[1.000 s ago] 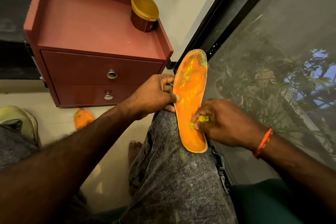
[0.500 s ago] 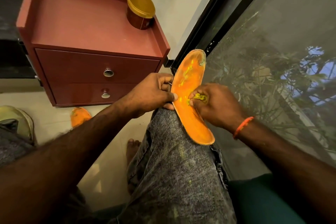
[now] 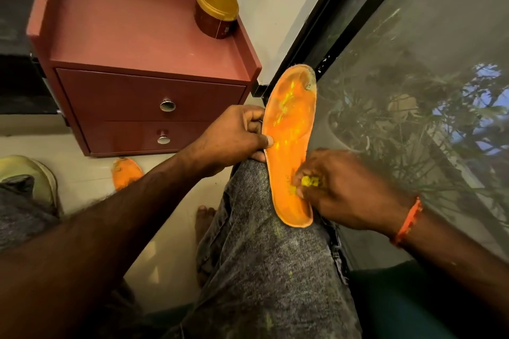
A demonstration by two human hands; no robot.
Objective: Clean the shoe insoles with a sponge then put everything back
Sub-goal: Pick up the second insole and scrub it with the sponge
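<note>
An orange insole (image 3: 289, 140) rests on the person's knee at centre. The left hand (image 3: 234, 137) grips its nine o'clock edge. The right hand (image 3: 341, 190), fingers pinched together, presses a mostly hidden yellow sponge (image 3: 309, 181) against it near five o'clock.

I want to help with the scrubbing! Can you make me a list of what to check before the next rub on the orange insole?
1. Left hand grips the insole at its edge: ok.
2. Insole rests on the knee: ok.
3. Right hand pinches the yellow sponge against the heel end: ok.
4. Toe end clean: not ok, yellow smears and a worn grey tip.
5. Sponge wet enough: cannot tell.
6. Second insole waits on the floor by the cabinet: ok.
</note>
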